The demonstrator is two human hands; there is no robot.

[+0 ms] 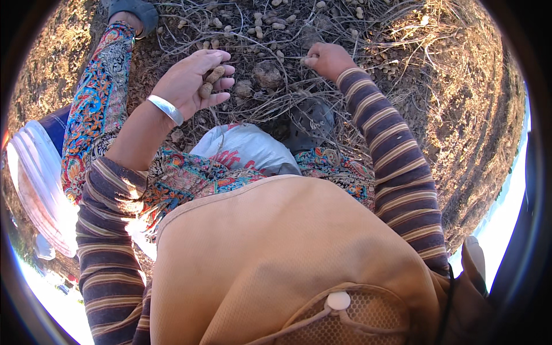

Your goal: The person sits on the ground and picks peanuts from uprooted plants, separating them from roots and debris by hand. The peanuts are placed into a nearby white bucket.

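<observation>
My left hand (189,79), with a silver bangle at the wrist, is turned partly palm up and holds a few unshelled peanuts (211,82) against its curled fingers. To the right, my right hand (328,60) is low over the ground with thumb and fingertips pinched together. Whether a small pod or a stem sits between those fingertips is hard to make out. Beneath and between both hands lie dry peanut vines (276,103) and dirt clods (266,74). Loose peanuts (258,31) are scattered on the soil beyond.
A white sack (250,146) with red print lies at my lap, beside a dark shoe (312,123). My left leg in patterned trousers (101,86) stretches forward. A white bucket (41,185) stands at the left. Tan fabric (276,233) covers the lower view.
</observation>
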